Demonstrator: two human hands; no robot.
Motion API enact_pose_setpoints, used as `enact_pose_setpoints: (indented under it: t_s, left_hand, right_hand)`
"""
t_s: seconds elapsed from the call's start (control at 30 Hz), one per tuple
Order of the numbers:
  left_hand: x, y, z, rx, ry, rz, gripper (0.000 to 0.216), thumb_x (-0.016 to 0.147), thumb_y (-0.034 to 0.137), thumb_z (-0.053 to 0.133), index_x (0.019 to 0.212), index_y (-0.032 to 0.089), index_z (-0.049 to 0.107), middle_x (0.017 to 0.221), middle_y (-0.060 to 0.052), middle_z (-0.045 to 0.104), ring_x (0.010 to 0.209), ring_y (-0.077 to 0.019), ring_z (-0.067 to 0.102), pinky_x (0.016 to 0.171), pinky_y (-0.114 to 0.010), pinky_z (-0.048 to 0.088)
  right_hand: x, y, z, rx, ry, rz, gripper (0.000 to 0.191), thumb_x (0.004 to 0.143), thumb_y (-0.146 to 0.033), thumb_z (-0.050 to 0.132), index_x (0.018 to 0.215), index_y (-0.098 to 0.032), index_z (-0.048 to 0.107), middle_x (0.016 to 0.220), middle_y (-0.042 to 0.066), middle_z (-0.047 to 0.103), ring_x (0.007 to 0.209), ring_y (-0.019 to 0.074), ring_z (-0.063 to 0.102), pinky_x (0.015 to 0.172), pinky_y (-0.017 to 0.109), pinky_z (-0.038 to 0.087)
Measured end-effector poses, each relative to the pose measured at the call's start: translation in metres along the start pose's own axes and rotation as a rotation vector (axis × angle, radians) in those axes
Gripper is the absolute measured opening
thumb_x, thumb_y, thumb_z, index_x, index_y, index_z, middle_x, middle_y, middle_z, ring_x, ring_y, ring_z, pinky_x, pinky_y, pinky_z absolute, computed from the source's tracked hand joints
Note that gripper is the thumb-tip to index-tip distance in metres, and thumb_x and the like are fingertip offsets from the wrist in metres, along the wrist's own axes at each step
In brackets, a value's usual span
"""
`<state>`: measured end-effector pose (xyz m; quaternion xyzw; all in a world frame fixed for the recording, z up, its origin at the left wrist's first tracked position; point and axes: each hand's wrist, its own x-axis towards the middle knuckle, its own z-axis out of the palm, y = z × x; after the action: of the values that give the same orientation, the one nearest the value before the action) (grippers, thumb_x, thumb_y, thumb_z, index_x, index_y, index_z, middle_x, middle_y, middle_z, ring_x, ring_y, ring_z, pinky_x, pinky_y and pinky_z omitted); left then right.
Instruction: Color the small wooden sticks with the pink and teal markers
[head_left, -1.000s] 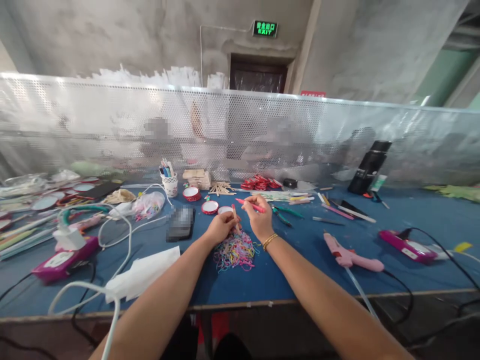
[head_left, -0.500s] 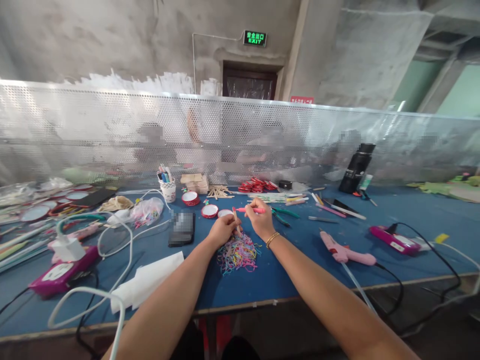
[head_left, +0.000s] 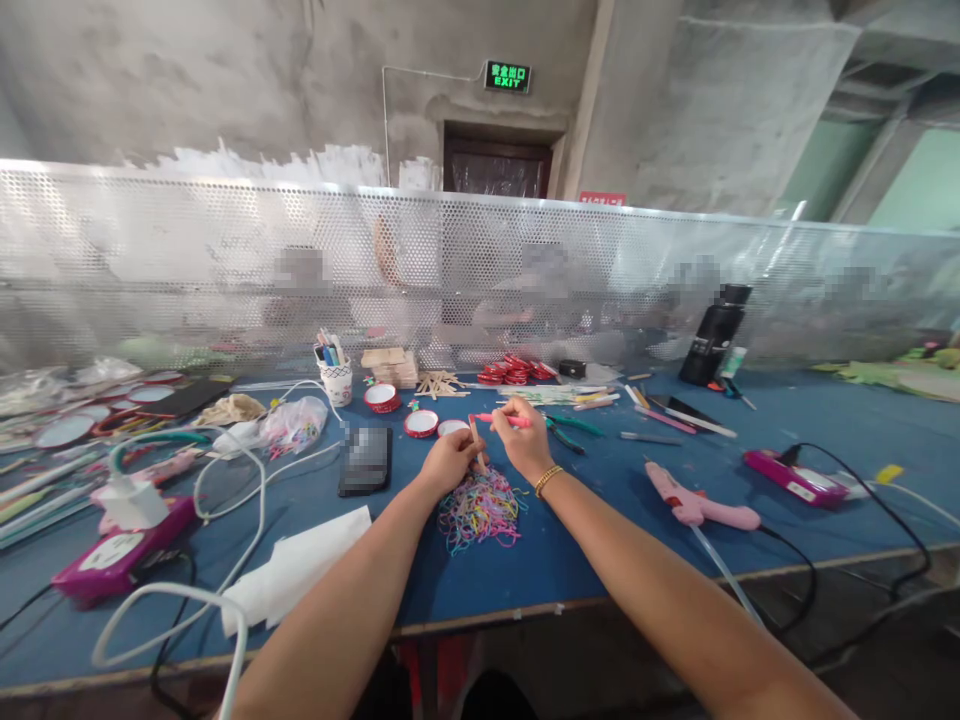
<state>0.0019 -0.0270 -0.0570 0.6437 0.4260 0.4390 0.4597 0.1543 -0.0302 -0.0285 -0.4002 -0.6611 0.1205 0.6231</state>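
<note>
Stick (head_left: 475,434) in left hand (head_left: 451,462), pen (head_left: 491,419) in right hand (head_left: 528,442), both well inside table edge (head_left: 472,620)

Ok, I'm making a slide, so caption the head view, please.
Left hand holding a wooden stick, right hand with a pink marker at its red end, beside colourful tangled strands.

Pink marker (head_left: 514,421) now down at stick (head_left: 474,431)

a green exit sign (head_left: 508,77) glows on the grey wall (head_left: 225,80) above a doorway (head_left: 498,172).
</note>
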Motion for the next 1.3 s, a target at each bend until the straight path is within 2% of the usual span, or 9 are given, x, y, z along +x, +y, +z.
enact_pose_setpoints:
  t_s: [0.17,0.37,0.53,0.77,0.9,1.3]
  left_hand:
    - [0.004,-0.006,-0.001,0.025,-0.006,0.014,0.021,0.080,0.039,0.062,0.082,0.018,0.058,0.074,-0.002,0.070,0.054,-0.0107,0.058,0.050,-0.021,0.038]
    - [0.006,-0.005,-0.002,0.056,-0.019,0.023,0.021,0.081,0.039,0.061,0.082,0.018,0.058,0.073,-0.002,0.069,0.055,-0.0113,0.059,0.050,-0.022,0.038]
    - [0.007,-0.007,-0.002,0.049,-0.030,0.029,0.020,0.082,0.039,0.060,0.080,0.018,0.057,0.074,-0.002,0.069,0.055,-0.0111,0.059,0.051,-0.022,0.039]
    - [0.007,-0.008,-0.002,0.063,-0.019,0.050,0.023,0.082,0.041,0.060,0.081,0.018,0.059,0.073,-0.002,0.069,0.055,-0.0112,0.058,0.051,-0.022,0.038]
    - [0.006,-0.006,-0.001,0.021,-0.014,0.031,0.022,0.081,0.040,0.062,0.081,0.018,0.059,0.071,-0.001,0.068,0.053,-0.0102,0.055,0.051,-0.022,0.038]
    - [0.001,0.009,0.003,-0.041,0.001,-0.029,0.014,0.080,0.029,0.063,0.077,0.017,0.057,0.066,0.000,0.066,0.049,-0.0091,0.053,0.051,-0.021,0.038]
  right_hand:
    - [0.000,0.000,0.000,0.031,-0.011,-0.009,0.020,0.084,-0.030,0.055,0.066,-0.022,0.051,0.061,-0.002,0.061,0.058,0.0146,0.056,0.063,0.026,0.042]
    - [0.003,-0.003,-0.002,0.028,0.040,0.017,0.022,0.083,-0.029,0.055,0.063,-0.022,0.051,0.060,-0.002,0.062,0.058,0.0143,0.057,0.064,0.027,0.042]
    - [0.003,-0.002,-0.002,0.080,-0.008,0.001,0.020,0.083,-0.027,0.055,0.063,-0.022,0.052,0.059,-0.003,0.062,0.056,0.0135,0.056,0.063,0.026,0.043]
    - [0.002,-0.004,-0.003,0.050,0.019,-0.011,0.021,0.083,-0.026,0.055,0.063,-0.022,0.051,0.059,-0.002,0.061,0.057,0.0136,0.056,0.064,0.026,0.043]
    - [0.001,-0.004,-0.001,0.050,-0.018,-0.017,0.020,0.082,-0.027,0.055,0.063,-0.022,0.051,0.059,-0.002,0.060,0.056,0.0138,0.053,0.061,0.026,0.041]
    - [0.002,-0.001,0.001,0.009,-0.004,0.014,0.019,0.081,-0.029,0.056,0.064,-0.023,0.050,0.059,-0.002,0.059,0.057,0.0144,0.052,0.062,0.027,0.041]
